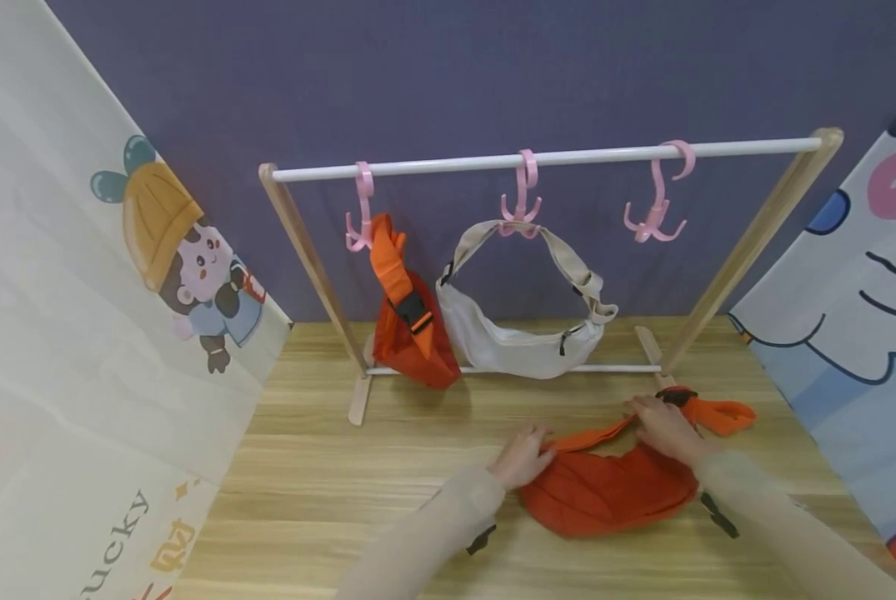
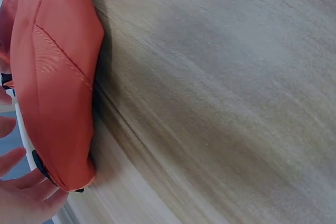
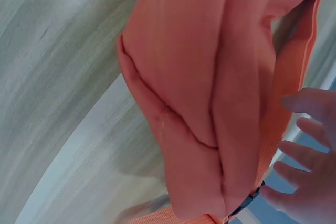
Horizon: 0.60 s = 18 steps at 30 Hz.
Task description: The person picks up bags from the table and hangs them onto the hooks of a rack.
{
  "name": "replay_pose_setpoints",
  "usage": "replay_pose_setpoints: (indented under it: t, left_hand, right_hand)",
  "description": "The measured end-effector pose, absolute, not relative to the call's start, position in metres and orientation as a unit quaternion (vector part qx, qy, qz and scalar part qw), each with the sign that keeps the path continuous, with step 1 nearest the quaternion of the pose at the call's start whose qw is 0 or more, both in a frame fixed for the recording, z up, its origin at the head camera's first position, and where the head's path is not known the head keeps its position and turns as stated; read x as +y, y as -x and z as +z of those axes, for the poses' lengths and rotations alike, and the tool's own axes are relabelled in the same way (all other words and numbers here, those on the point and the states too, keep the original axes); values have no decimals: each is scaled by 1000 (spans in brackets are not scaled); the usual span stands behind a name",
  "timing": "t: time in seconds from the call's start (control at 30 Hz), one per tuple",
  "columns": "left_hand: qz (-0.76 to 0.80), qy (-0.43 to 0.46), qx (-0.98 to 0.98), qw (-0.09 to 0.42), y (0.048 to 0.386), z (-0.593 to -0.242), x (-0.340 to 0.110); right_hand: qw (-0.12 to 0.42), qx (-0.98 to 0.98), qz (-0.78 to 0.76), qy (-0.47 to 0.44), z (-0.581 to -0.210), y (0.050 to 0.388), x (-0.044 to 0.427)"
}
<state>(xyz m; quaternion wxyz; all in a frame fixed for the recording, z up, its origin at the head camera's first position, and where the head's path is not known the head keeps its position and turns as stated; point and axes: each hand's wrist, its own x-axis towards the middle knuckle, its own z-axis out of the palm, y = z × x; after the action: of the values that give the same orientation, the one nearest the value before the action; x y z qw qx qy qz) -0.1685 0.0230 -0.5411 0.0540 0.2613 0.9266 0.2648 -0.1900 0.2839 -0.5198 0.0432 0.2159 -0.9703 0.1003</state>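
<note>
A red waist bag (image 1: 608, 487) with an orange strap (image 1: 586, 439) lies on the wooden tabletop. At its left end is my left hand (image 1: 521, 457), touching it; in the left wrist view the fingers (image 2: 11, 161) are spread around the bag's tip. Over the right end of the same bag lies my right hand (image 1: 665, 427), by the strap and a black buckle (image 1: 676, 396). The right wrist view shows that hand's fingers (image 3: 296, 153) loosely extended beside the strap, curled around nothing.
Behind stands a rack with a white rail (image 1: 448, 164). Another red waist bag (image 1: 417, 333) hangs from its left pink hook (image 1: 363, 208), and a white waist bag (image 1: 523, 342) from the middle one. The right pink hook (image 1: 653, 200) holds nothing. Printed cloths flank both sides.
</note>
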Motion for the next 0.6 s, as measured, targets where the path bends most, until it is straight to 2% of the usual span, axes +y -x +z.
replay_pose_setpoints:
  t: [0.6]
  left_hand:
    - [211,-267,940,36,167,-550,24]
  right_hand:
    - [27,-974,56,-218,-529,191,276]
